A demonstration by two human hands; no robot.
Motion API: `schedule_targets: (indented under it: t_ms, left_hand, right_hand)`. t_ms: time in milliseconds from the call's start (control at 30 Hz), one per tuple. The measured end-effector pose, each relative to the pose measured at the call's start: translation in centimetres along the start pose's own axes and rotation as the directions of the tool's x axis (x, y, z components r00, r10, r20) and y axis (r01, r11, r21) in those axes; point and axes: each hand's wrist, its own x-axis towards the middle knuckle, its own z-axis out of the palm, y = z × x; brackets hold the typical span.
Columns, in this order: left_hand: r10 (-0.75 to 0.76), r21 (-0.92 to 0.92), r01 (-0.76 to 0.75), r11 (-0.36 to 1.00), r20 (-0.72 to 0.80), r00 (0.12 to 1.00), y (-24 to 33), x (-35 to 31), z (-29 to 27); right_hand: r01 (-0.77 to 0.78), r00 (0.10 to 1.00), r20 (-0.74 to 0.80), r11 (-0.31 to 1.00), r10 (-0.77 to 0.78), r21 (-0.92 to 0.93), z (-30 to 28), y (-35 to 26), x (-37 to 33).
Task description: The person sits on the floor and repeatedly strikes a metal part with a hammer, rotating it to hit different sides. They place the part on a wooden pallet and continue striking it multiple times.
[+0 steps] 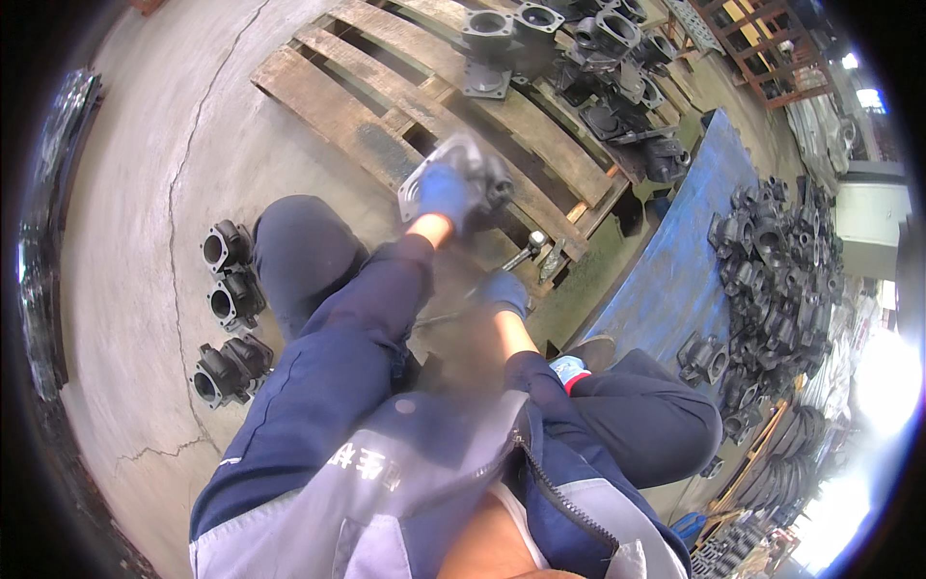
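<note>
My left hand (444,194), in a blue glove, grips a grey metal casting (463,157) at the near edge of a wooden pallet (333,89). The casting has a flat flange and rounded bodies, and it is blurred by motion. Nearer to me and to the right, my right hand (503,290), also in a blue glove, is closed around the handle of a hammer (527,253). The hammer's head points away from me, beside the pallet's corner. A small metal piece (551,262) lies next to the hammer head.
Dark castings (487,34) stand on the pallet's far side. Several more (224,297) sit on the concrete floor left of my knee. To the right, a large heap of castings (772,280) rests on a blue sheet (656,280). A rust-brown rack (762,43) stands far right.
</note>
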Motion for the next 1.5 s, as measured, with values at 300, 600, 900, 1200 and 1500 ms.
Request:
schedule_targets:
  t_ms: [300, 600, 900, 1200, 1500]
  left_hand:
    - [0.452, 0.151, -0.459, 0.875, 0.084, 0.888, 4.6, -5.3, 1.2]
    - [0.602, -0.014, -0.603, 0.798, 0.051, 0.797, 3.2, -7.0, 0.0]
    - [-0.249, -0.739, 0.363, 0.567, 0.267, 0.931, -3.9, 0.6, 2.8]
    - [-0.167, 0.167, 0.141, 0.976, 0.153, 0.974, -0.5, 0.6, -0.9]
    - [0.682, 0.268, -0.742, 0.615, 0.291, 0.671, 3.1, -3.2, 1.0]
  right_hand:
    - [0.107, 0.885, -0.334, 0.556, 0.325, 0.825, -3.5, 4.1, 2.3]
    - [0.228, 0.792, -0.601, 0.864, 0.103, 0.448, -6.4, 1.7, 4.9]
    - [0.176, 0.898, -0.390, 0.643, 0.206, 0.745, -8.0, 0.3, 2.9]
    - [0.037, 0.958, -0.198, 0.595, 0.209, 0.803, -7.5, 0.4, 3.5]
    - [0.252, 0.965, -0.260, 0.374, -0.029, 0.892, -4.7, 1.9, 8.9]
